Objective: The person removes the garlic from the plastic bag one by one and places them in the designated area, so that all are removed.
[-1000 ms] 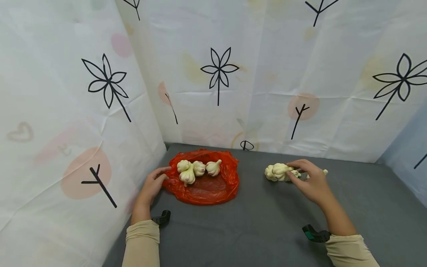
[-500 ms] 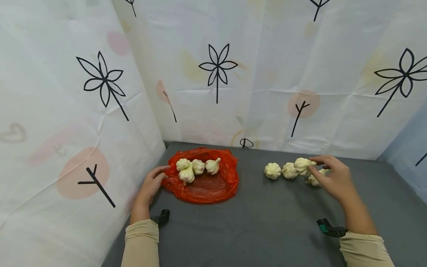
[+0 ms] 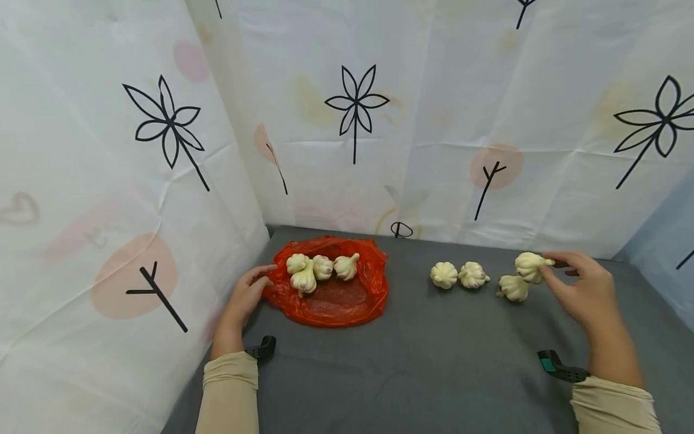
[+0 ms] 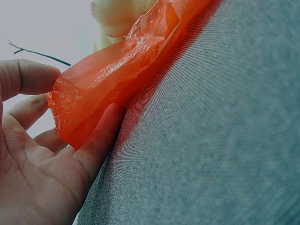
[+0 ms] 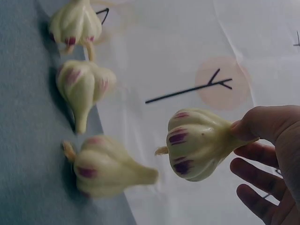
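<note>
- The right hand (image 3: pixel 588 289) pinches a cream-white garlic bulb with purple streaks (image 3: pixel 529 266) by its stem end, thumb and forefinger closed on the neck while the other fingers hang loose; in the right wrist view (image 5: pixel 201 143) the bulb hangs clear of the grey cloth-covered worktop (image 3: pixel 434 361).
- A stem pinch lets the bulb swing, so a steadier hold would probably bring a second finger under its belly before any long carry.
- Three more pale garlic bulbs (image 3: pixel 473 275) lie on the worktop to the left of the held one, the nearest bulb (image 3: pixel 512 287) just below it; lifting straight up first looks wise, so the dangling root end does not knock it.
- The left hand (image 3: pixel 246 295) holds the near-left rim of the crumpled orange-red plastic bag (image 3: pixel 336 301), its thumb above and fingers below the film in the left wrist view (image 4: pixel 93 93).
- Four garlic bulbs (image 3: pixel 320 269) already sit in the bag, well apart from the held bulb.
- Keeping that rim lifted and taut seems the point to mind: the thin film sags flat otherwise, and a bulb could roll off its edge.
</note>
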{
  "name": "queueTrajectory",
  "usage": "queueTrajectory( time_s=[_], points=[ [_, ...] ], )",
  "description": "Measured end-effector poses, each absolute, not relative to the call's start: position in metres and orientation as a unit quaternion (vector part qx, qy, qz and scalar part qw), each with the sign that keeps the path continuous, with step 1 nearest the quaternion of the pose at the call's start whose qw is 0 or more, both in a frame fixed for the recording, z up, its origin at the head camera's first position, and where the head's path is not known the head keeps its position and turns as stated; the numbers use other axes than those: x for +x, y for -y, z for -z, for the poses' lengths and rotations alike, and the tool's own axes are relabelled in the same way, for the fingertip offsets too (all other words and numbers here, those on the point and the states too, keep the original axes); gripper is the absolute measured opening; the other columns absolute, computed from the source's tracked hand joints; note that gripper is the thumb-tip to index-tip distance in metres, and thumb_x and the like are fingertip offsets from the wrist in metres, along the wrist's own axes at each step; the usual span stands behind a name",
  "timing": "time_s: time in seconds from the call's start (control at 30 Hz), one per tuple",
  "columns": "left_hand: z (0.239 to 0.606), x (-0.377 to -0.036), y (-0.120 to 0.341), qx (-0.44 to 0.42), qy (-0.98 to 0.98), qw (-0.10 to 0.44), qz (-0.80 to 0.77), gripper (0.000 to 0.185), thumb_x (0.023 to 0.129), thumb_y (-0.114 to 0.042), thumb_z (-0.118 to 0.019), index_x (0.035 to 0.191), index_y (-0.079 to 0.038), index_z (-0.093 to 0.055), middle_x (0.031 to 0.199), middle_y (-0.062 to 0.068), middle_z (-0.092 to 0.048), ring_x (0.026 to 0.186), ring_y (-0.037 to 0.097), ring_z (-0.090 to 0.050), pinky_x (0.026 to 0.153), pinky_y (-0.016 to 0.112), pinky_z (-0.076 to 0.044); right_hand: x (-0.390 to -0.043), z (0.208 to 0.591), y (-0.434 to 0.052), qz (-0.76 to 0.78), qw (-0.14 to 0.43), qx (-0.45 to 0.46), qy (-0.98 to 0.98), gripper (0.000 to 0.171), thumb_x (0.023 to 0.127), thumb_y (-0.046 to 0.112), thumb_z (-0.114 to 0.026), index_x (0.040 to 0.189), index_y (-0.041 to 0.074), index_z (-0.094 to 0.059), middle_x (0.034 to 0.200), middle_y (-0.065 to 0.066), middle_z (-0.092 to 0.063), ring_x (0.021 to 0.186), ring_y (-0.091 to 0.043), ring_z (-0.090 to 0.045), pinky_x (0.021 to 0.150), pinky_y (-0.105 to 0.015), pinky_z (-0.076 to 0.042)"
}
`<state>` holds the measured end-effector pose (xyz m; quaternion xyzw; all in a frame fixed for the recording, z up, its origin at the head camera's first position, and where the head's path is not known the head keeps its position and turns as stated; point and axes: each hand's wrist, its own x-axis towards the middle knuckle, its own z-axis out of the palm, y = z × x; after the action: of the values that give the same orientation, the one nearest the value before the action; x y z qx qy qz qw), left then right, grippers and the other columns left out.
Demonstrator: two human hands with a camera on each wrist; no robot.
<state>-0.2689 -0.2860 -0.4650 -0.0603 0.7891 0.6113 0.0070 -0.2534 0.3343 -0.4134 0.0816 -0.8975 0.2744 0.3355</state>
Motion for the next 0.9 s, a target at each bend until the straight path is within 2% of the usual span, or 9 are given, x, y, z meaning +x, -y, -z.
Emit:
queueTrajectory(
  time_s=[0.23, 0.33, 0.4, 0.47, 0.5, 0.57, 0.7, 0.9],
  points=[
    [0.46, -0.265, 0.283, -0.046, -0.79, 0.004, -0.611, 0.043, 0.097, -0.006, -0.048, 0.139, -0.001, -0.053, 0.142, 0.021, -0.049, 0.117, 0.027, -0.047, 0.086, 0.021, -0.045, -0.247, 0.412, -0.358, -0.253, 0.303, 0.02, 0.919, 0.031, 0.091, 0.015, -0.068, 0.119, 0.0, -0.067, 0.117, -0.021, -0.062, 0.094, 0.024, -0.027, 0.076, -0.006, -0.028],
    [0.467, -0.269, 0.286, -0.049, -0.781, 0.002, -0.622, 0.043, 0.096, -0.005, -0.049, 0.139, -0.002, -0.053, 0.144, 0.018, -0.049, 0.12, 0.028, -0.046, 0.086, 0.021, -0.045, -0.245, 0.414, -0.367, -0.242, 0.289, -0.003, 0.926, 0.033, 0.093, 0.018, -0.066, 0.121, 0.0, -0.066, 0.117, -0.022, -0.061, 0.093, 0.014, -0.037, 0.074, -0.009, -0.03],
    [0.475, -0.274, 0.289, -0.047, -0.78, -0.002, -0.624, 0.043, 0.096, -0.006, -0.049, 0.139, -0.004, -0.054, 0.145, 0.016, -0.049, 0.121, 0.028, -0.046, 0.085, 0.02, -0.045, -0.243, 0.415, -0.371, -0.241, 0.276, -0.018, 0.93, 0.035, 0.094, 0.019, -0.064, 0.122, -0.001, -0.064, 0.119, -0.024, -0.059, 0.097, -0.004, -0.05, 0.082, -0.018, -0.04],
    [0.482, -0.278, 0.292, -0.048, -0.782, -0.007, -0.622, 0.042, 0.096, -0.007, -0.049, 0.138, -0.006, -0.055, 0.145, 0.014, -0.049, 0.12, 0.026, -0.046, 0.085, 0.019, -0.044, -0.243, 0.418, -0.373, -0.237, 0.264, -0.032, 0.934, 0.037, 0.095, 0.019, -0.062, 0.124, -0.004, -0.062, 0.121, -0.027, -0.057, 0.102, -0.028, -0.054, 0.088, -0.036, -0.046],
    [0.485, -0.28, 0.293, -0.048, -0.784, -0.01, -0.618, 0.042, 0.097, -0.008, -0.049, 0.138, -0.007, -0.056, 0.144, 0.013, -0.05, 0.12, 0.024, -0.047, 0.085, 0.019, -0.044, -0.243, 0.419, -0.374, -0.236, 0.257, -0.038, 0.936, 0.038, 0.096, 0.019, -0.061, 0.125, -0.005, -0.061, 0.123, -0.028, -0.055, 0.106, -0.038, -0.052, 0.089, -0.045, -0.046],
    [0.49, -0.282, 0.295, -0.048, -0.791, -0.014, -0.61, 0.042, 0.097, -0.01, -0.049, 0.138, -0.009, -0.056, 0.144, 0.011, -0.05, 0.118, 0.022, -0.047, 0.085, 0.018, -0.044, -0.243, 0.422, -0.376, -0.241, 0.242, -0.045, 0.939, 0.039, 0.097, 0.019, -0.059, 0.126, -0.007, -0.059, 0.125, -0.031, -0.053, 0.109, -0.045, -0.05, 0.088, -0.061, -0.041],
    [0.494, -0.283, 0.296, -0.049, -0.796, -0.022, -0.603, 0.04, 0.097, -0.011, -0.049, 0.136, -0.011, -0.058, 0.142, 0.009, -0.052, 0.115, 0.018, -0.048, 0.085, 0.018, -0.045, -0.243, 0.428, -0.38, -0.241, 0.217, -0.045, 0.945, 0.039, 0.097, 0.019, -0.059, 0.127, -0.006, -0.058, 0.127, -0.032, -0.052, 0.109, -0.047, -0.049, 0.086, -0.06, -0.041],
    [0.494, -0.282, 0.296, -0.046, -0.799, -0.027, -0.599, 0.04, 0.096, -0.011, -0.05, 0.136, -0.011, -0.058, 0.14, 0.011, -0.053, 0.112, 0.016, -0.049, 0.085, 0.018, -0.045, -0.246, 0.437, -0.384, -0.232, 0.187, -0.038, 0.954, 0.041, 0.096, 0.022, -0.06, 0.126, -0.007, -0.057, 0.123, -0.033, -0.052, 0.107, -0.051, -0.049, 0.076, -0.06, -0.042]
  ],
)
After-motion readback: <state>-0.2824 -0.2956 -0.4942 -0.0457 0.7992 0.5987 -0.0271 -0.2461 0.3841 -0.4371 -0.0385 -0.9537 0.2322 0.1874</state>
